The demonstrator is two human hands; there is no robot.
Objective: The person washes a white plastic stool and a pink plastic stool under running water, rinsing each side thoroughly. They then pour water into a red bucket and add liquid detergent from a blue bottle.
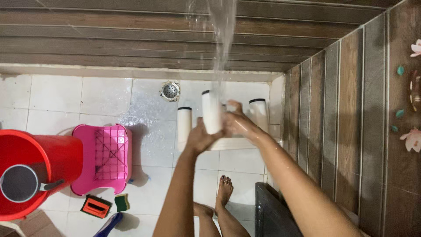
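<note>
My left hand (199,139) and right hand (237,123) both close around a white cylinder (211,112), seemingly under the falling water (221,39); two more white cylinders (184,123) stand just beyond my hands.

Wet bathroom corner seen from above. White square floor tiles (57,94), glossy with water near round metal drain (170,91). Dark brown ribbed wall panels (109,39) across top, same panelling on right wall (351,109) with pink flower and teal leaf stickers (412,139). Pink plastic stool (105,158) left of centre, red bucket (48,158) beside it holding grey mug (18,183). Orange-black brush (95,206) and green-yellow sponge (122,202) on floor below stool. Even, soft light.
</note>
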